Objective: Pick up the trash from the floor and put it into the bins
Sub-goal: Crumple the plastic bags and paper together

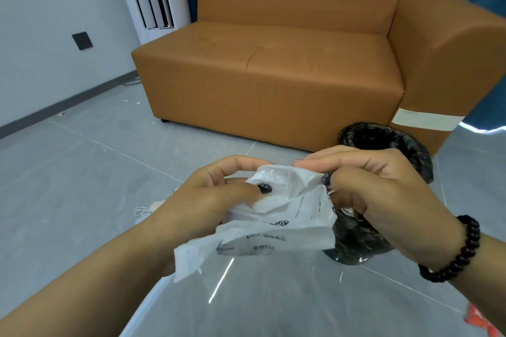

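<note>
A crumpled white plastic wrapper (273, 221) with dark print hangs in front of me, above the floor. My left hand (202, 200) grips its left side, thumb pressed on top. My right hand (375, 186), with a black bead bracelet on the wrist, pinches its upper right edge. Just behind my right hand stands a bin lined with a black bag (383, 139). A second black-lined bin (356, 243) shows below the wrapper and my right hand, mostly hidden by them.
An orange sofa (273, 76) stands right behind the bins. A white and pink piece of trash (145, 212) lies on the grey tiled floor left of my left hand. Small white scraps (134, 102) lie near the wall. Something red (482, 323) lies at the bottom right.
</note>
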Demonstrator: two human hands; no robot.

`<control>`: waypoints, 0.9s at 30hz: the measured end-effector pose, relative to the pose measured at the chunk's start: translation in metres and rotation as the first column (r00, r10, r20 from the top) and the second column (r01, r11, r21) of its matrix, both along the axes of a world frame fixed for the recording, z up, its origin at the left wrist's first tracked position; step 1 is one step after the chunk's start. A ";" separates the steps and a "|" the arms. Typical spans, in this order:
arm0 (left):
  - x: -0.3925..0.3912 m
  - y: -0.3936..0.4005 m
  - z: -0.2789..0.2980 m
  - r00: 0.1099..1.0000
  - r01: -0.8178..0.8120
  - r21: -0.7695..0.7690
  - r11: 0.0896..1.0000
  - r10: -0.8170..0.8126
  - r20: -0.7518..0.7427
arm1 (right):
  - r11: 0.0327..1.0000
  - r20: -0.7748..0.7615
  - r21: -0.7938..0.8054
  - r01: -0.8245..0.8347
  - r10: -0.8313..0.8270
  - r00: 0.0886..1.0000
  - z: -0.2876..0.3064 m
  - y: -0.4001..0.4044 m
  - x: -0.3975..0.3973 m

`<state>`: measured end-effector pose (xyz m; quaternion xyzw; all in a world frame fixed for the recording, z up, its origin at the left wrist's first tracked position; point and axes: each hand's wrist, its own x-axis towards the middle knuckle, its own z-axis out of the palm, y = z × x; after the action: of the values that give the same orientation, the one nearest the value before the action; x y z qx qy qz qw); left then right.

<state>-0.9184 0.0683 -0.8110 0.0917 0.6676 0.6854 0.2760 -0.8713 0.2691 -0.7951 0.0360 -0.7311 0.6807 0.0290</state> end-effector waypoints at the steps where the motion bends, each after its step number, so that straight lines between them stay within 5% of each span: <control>1: -0.001 0.000 0.001 1.000 -0.007 -0.003 1.000 0.007 0.019 | 1.000 -0.020 0.004 0.007 -0.007 1.000 0.000 0.000 0.000; 4: 0.000 0.001 0.002 0.999 -0.014 -0.027 1.000 0.015 0.037 | 0.980 -0.111 0.163 0.112 -0.095 0.989 -0.005 0.000 -0.001; 10: 0.003 0.001 -0.003 0.996 0.027 -0.010 1.000 -0.026 0.082 | 0.963 -0.125 0.218 0.161 -0.136 0.983 -0.017 -0.001 -0.002; 15: 0.005 0.005 -0.002 0.983 0.114 -0.079 0.990 -0.101 0.154 | 0.839 -0.444 0.503 0.205 0.048 0.895 -0.022 -0.006 0.005; 20: 0.007 0.005 0.000 0.970 0.195 -0.083 0.977 -0.179 0.166 | 0.730 -0.625 0.588 0.348 0.138 0.768 -0.025 -0.006 0.007; 24: 0.002 0.000 -0.003 0.979 0.199 -0.091 0.976 -0.195 0.054 | 0.655 -0.671 0.642 0.398 0.231 0.704 -0.026 -0.007 0.007; 27: 0.001 -0.002 -0.005 0.991 0.134 -0.097 0.986 -0.136 -0.013 | 0.731 -0.611 0.618 0.290 0.215 0.762 -0.026 -0.006 0.004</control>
<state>-0.9175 0.0663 -0.8162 0.1301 0.6946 0.6314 0.3193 -0.8668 0.2630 -0.8210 0.2605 -0.8719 0.3072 0.2786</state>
